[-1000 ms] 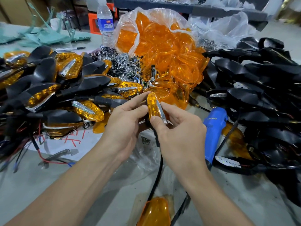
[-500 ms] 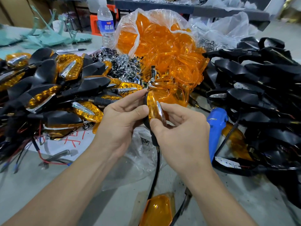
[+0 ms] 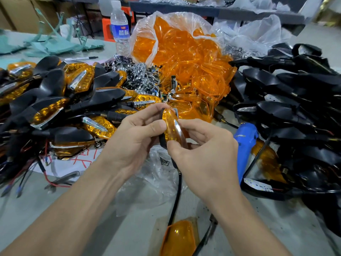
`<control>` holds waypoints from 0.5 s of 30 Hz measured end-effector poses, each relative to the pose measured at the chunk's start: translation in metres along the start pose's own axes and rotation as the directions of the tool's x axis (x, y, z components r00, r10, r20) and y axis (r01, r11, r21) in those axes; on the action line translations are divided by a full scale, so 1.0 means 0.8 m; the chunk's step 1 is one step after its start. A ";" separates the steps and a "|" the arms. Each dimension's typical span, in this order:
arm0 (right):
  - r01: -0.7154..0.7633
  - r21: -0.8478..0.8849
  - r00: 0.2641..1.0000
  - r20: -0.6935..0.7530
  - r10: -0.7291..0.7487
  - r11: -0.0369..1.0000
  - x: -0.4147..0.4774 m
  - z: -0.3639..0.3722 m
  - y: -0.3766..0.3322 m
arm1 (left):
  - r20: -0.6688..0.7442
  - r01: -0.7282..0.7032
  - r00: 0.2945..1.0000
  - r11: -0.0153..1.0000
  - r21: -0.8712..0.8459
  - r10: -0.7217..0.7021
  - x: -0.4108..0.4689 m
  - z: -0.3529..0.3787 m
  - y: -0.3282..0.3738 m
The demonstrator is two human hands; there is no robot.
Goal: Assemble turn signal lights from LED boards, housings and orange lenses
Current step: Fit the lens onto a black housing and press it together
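Both hands hold one turn signal (image 3: 170, 129) above the table's middle: an orange lens with a chrome strip set in a black housing, its black cable hanging down. My left hand (image 3: 135, 139) grips its left side with thumb on the lens. My right hand (image 3: 204, 154) pinches the right edge and lower end between thumb and fingers. A clear bag of loose orange lenses (image 3: 184, 52) stands behind. Finished signals (image 3: 73, 104) are piled on the left, black housings (image 3: 295, 100) on the right.
A blue-handled tool (image 3: 244, 145) lies just right of my right hand. One loose orange lens (image 3: 180, 239) lies at the near edge. A water bottle (image 3: 120, 28) stands at the back, chrome parts (image 3: 140, 74) beside it. Crumpled clear plastic (image 3: 153, 182) lies under my hands.
The signal has tilted slightly in my hands and both hands have shifted their hold a little; the lens now sits more squarely in the housing. Nothing else has moved.
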State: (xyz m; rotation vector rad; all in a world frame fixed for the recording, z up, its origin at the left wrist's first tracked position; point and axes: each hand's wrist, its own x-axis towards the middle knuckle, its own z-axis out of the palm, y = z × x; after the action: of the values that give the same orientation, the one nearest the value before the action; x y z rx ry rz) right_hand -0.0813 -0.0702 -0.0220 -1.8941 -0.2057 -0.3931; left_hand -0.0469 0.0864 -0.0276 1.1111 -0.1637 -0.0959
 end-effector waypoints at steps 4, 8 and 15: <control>0.012 -0.023 1.000 -0.002 -0.012 1.000 -0.002 -0.001 0.000 | 0.012 -0.018 1.000 0.999 0.049 0.017 0.000 0.001 0.001; 0.024 -0.119 0.999 0.042 -0.019 0.993 -0.004 0.003 0.002 | -0.053 -0.035 0.998 0.998 0.059 0.038 0.001 0.001 0.000; 0.016 -0.033 0.997 0.081 -0.013 0.999 0.000 0.004 0.008 | -0.084 -0.100 0.990 0.986 0.136 0.112 -0.001 0.009 -0.007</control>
State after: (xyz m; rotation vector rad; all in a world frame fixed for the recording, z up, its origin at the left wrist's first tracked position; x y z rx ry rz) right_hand -0.0787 -0.0698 -0.0285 -1.9444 -0.2688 -0.3317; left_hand -0.0488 0.0777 -0.0296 1.2340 -0.1490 0.0620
